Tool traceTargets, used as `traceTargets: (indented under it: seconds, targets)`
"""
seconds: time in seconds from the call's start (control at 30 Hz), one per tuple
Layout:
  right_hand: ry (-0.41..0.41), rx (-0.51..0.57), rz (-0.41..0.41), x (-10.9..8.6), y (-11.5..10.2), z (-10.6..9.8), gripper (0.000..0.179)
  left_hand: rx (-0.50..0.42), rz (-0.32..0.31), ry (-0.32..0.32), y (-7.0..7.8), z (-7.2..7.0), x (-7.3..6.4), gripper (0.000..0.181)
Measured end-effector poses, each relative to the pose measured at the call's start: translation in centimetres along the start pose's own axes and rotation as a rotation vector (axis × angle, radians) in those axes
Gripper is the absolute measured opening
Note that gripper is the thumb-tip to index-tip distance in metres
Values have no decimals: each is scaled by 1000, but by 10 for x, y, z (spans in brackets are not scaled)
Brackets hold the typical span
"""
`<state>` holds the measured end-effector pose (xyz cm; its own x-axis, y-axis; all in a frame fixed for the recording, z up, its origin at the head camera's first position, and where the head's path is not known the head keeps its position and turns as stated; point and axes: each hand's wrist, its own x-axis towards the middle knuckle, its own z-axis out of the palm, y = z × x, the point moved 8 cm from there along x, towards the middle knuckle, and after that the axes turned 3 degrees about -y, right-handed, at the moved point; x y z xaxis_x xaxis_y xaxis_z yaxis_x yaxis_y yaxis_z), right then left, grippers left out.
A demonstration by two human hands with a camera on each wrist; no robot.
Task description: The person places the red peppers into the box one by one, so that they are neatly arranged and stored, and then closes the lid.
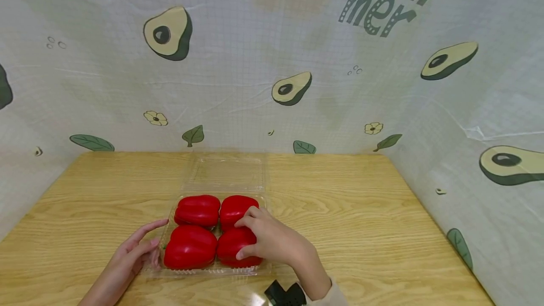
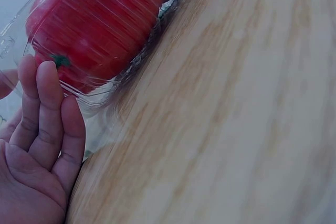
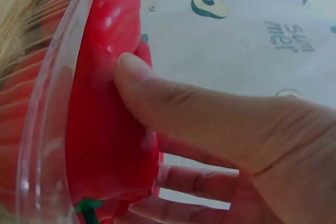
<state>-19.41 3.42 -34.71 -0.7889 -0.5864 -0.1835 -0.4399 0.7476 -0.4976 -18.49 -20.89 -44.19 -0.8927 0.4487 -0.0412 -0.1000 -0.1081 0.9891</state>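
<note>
An avocado-print cloth [image 1: 238, 60] fills the upper frame of the head view, behind and beside the wood-grain bench [image 1: 361, 216]. On the bench, left of centre in the lower frame, lies a clear plastic clamshell container [image 1: 204, 272], its lid [image 1: 227, 174] folded back toward the top. The right hand [image 1: 274, 238] comes in from the lower right, its grip pinching the lower-right red bell pepper [image 1: 231, 248] inside the container. The left hand [image 1: 135, 251] is at the container's left edge, grip loosely spread, fingers mostly straight. Three other red bell peppers [image 1: 191, 248] sit upper left, upper right and lower left in the container. A black object [image 1: 286, 294], partly cut off, shows at bottom centre.
</note>
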Motion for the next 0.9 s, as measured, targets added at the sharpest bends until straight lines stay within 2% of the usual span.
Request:
traceTargets:
  seconds: [0.13, 0.27, 0.4, 0.63, 0.9]
  targets:
    - [55, 53, 2, 3, 5, -5, 37, 4, -7, 4, -1, -1, 0, 39]
    - [191, 56, -15, 6, 9, -13, 26, 14, -3, 2, -1, -1, 0, 39]
    - [300, 12, -34, 11, 12, -16, 26, 14, 5, -5, 0, -1, 0, 39]
    - [318, -37, -54, 18, 17, -10, 32, 0, 20, -23, 1, 0, 0, 40]
    - [333, -25, -55, 20, 19, -7, 29, -12, 26, -39, 2, 2, 1, 41]
